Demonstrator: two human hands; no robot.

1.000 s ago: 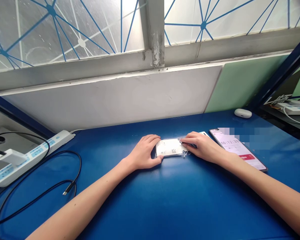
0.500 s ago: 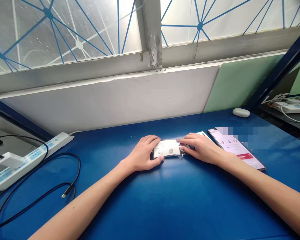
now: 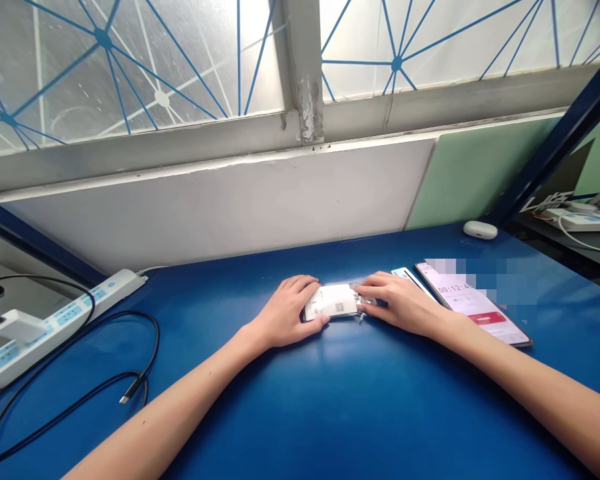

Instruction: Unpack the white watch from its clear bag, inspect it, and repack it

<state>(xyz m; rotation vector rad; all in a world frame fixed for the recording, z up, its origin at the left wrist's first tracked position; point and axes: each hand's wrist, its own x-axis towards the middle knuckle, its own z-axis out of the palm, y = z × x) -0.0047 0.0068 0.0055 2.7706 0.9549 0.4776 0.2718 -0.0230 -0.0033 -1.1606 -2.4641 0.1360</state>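
A small flat packet in clear plastic with a white printed label (image 3: 333,301) lies on the blue tabletop between my hands. My left hand (image 3: 293,312) is closed around its left end, thumb along the near edge and fingers along the far edge. At the right end, the fingers of my right hand (image 3: 394,300) pinch the loose clear plastic. What is inside the wrapping is hidden by the label. Behind my right hand lies a white and light-blue card (image 3: 409,277), partly covered.
A phone (image 3: 473,303) showing a timer lies right of my right hand. A white earbud case (image 3: 480,230) sits at the back right. On the left are a white power strip (image 3: 70,317) with a charger (image 3: 21,328) and a looped black cable (image 3: 153,340).
The fingers of my right hand have drawn together slightly on the plastic end. My left hand keeps its hold, and the packet stays in place; the view has tilted a little.
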